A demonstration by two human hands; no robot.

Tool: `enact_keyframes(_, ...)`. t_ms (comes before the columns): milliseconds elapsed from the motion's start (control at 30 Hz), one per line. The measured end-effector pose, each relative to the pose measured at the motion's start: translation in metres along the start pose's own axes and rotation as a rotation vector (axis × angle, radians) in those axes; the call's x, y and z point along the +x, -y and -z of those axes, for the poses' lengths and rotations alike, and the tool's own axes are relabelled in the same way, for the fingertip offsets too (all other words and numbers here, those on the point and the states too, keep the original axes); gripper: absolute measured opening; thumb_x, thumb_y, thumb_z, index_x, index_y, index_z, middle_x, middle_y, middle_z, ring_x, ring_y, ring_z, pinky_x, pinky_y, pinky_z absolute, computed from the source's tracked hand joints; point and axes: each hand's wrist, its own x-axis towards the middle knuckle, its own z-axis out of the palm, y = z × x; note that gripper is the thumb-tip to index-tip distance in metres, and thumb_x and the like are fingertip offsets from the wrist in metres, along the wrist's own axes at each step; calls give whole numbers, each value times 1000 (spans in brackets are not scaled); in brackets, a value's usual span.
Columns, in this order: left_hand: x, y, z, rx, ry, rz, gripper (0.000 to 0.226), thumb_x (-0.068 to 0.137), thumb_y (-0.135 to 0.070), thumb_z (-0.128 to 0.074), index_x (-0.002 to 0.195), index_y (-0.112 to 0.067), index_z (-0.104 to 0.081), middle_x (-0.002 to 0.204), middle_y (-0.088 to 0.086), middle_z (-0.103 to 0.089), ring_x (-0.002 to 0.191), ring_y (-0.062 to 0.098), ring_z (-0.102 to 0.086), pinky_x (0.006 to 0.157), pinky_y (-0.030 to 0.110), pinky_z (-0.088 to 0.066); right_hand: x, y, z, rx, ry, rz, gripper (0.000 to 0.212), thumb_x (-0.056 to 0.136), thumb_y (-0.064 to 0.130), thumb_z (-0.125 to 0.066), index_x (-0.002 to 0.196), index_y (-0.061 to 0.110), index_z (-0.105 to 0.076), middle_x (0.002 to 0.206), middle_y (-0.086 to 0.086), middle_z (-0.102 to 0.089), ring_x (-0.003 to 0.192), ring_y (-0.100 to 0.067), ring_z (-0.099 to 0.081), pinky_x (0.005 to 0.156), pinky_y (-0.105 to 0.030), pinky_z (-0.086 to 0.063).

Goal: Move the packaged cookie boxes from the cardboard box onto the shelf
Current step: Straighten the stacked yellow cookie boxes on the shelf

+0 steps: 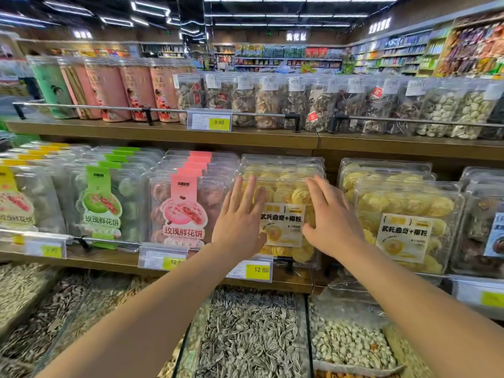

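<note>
While bins of sunflower seeds lie nearest, both hands press flat, fingers straight, on the front yellow cookie box standing on the lower shelf: left hand on its left part, right hand on its right. Farther, dried goods bags stand.

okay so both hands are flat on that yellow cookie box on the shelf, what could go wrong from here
1. The left hand and right hand press flat on the cookie box; hard pushing might dent its clear lid.
2. It leans on the front rail; nudged forward, it could drop into the seed bins below.
</note>
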Motion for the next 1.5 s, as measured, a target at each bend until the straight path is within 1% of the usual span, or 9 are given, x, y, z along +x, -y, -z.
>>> enact_keyframes(200,4,6,1,-48,14,-36,97,88,-50,-58,158,-16,-1,162,9,26,148,35,26,123,50,-2,0,0,-1,34,-28,6,91,89,29,-64,159,24,-5,163,12,2,149,-20,-11,118,-39,-27)
enact_keyframes(333,6,8,5,-123,-22,-40,93,87,-47,-60,158,-20,-6,165,4,18,150,31,22,123,50,-4,-12,-6,-12,375,-162,-172,86,89,23,-69,156,25,-16,160,1,-20,126,-18,-48,107,-37,-45)
enact_keyframes(500,20,8,16,-180,-49,9,93,91,-47,-57,158,-27,3,166,-1,11,151,29,20,120,48,3,-21,-12,-33,301,-32,-405,45,99,19,-55,143,13,-46,122,-7,-67,89,-22,-67,77,-35,-57)
enact_keyframes(600,22,4,16,-178,-44,9,91,92,-46,-57,158,-25,2,167,-1,10,151,30,19,120,48,3,-17,-15,-34,294,-76,-443,26,99,16,-54,124,13,-62,111,-5,-71,95,-24,-67,78,-33,-55)
enact_keyframes(767,23,10,14,-180,-36,-6,93,91,-47,-57,158,-28,5,166,-3,12,150,28,23,120,47,6,-14,-19,-41,277,-110,-398,16,98,15,-56,111,12,-65,97,-4,-73,84,-23,-69,72,-37,-58)
enact_keyframes(967,21,2,18,-164,-75,16,86,93,-50,-51,158,-25,-1,167,1,5,152,29,16,121,55,5,-17,-21,-32,294,-37,-409,36,97,23,-59,131,12,-54,117,-6,-68,99,-25,-66,79,-34,-55)
enact_keyframes(1167,30,-56,36,-272,-197,-75,72,94,-45,-52,155,-20,-24,164,2,-21,153,26,-6,124,51,-4,-46,-49,16,313,-258,-283,35,94,30,-62,126,19,-55,119,3,-63,99,-14,-63,83,-31,-53)
enact_keyframes(1367,51,-142,52,-361,-186,-186,75,91,-41,-60,154,-18,-26,161,4,-26,151,26,-15,124,46,-13,-72,-141,58,329,-378,-454,57,87,24,-72,136,13,-45,134,-7,-45,119,-22,-52,94,-30,-44)
enact_keyframes(1500,82,-198,55,-309,-135,-226,78,89,-42,-63,153,-19,-24,160,4,-24,150,26,-15,122,46,-16,-79,-199,66,360,-293,-556,78,86,29,-75,148,13,-30,149,-10,-35,136,-28,-40,109,-38,-38)
